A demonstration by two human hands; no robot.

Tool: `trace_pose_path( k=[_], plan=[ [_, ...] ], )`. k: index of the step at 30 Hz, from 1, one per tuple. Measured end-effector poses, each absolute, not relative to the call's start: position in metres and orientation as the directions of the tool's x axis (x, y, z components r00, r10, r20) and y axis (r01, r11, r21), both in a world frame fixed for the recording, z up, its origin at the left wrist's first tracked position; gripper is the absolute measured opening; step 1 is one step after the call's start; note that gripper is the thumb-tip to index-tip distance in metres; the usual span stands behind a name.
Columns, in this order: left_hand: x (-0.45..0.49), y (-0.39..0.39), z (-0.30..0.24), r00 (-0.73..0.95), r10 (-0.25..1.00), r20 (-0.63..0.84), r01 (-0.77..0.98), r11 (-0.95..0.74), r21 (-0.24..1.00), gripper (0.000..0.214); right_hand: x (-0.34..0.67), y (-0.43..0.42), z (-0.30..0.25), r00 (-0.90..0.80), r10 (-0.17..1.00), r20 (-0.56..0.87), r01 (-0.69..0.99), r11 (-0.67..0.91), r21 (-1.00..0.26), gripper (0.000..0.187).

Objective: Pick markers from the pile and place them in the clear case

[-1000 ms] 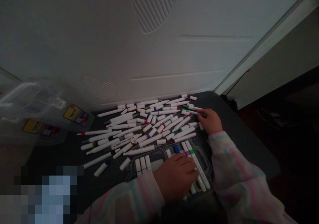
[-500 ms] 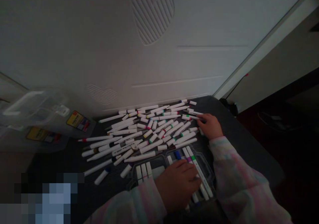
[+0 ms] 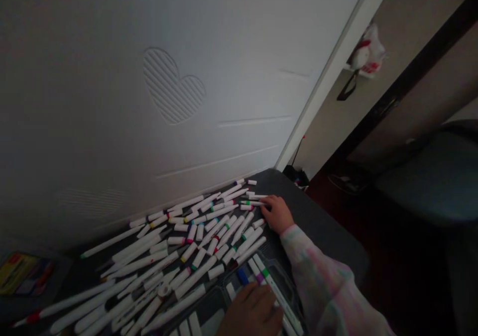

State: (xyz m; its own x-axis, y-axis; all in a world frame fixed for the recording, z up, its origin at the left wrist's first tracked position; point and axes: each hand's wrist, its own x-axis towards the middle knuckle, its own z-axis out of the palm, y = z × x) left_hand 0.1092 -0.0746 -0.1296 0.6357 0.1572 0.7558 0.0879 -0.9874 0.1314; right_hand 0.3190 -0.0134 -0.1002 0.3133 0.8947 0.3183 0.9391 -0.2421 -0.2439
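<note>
Many white markers and loose caps lie in a wide pile on a dark grey surface. My right hand is at the pile's right end, its thumb and fingers closed on the end of a white marker with a green band. My left hand lies over an open clear plastic case, fingers stretched across the markers in it. Beyond those fingers show a blue-capped marker and a green-banded marker. The lower part of my left hand is cut off by the frame.
A pale panel with a raised heart rises directly behind the pile. At the far left is a clear container with a yellow label, partly dim. A white bag hangs at upper right. A dark floor lies beyond the surface's right edge.
The view has turned right and tilted, so the pile and both hands appear farther left and lower. My right hand stays at the same markers; my left hand stays over the case.
</note>
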Motion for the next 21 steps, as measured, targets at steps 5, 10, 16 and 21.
trace_pose_path(
  k=[5, 10, 16, 21],
  plan=[
    [0.109, -0.079, -0.129, 0.734, 0.145, 0.664, 0.073, -0.988, 0.135, 0.014, 0.320, -0.016, -0.102, 0.281, 0.902, 0.327, 0.943, -0.197, -0.269, 0.022],
    [0.104, -0.082, -0.121, 0.848, 0.164, 0.503, 0.051, -0.972, 0.231, 0.017, 0.326, -0.014, -0.110, 0.249, 0.909, 0.333, 0.927, -0.124, -0.354, 0.024],
    [0.098, -0.081, -0.109, 0.886, 0.141, 0.442, 0.013, -0.960, 0.280, 0.016, 0.333, -0.013, -0.114, 0.211, 0.860, 0.464, 0.951, -0.072, -0.299, 0.027],
    [0.095, -0.082, -0.105, 0.907, 0.138, 0.397, 0.014, -0.954, 0.300, 0.016, 0.328, -0.014, -0.107, 0.225, 0.817, 0.530, 0.956, -0.078, -0.284, 0.026]
  ],
)
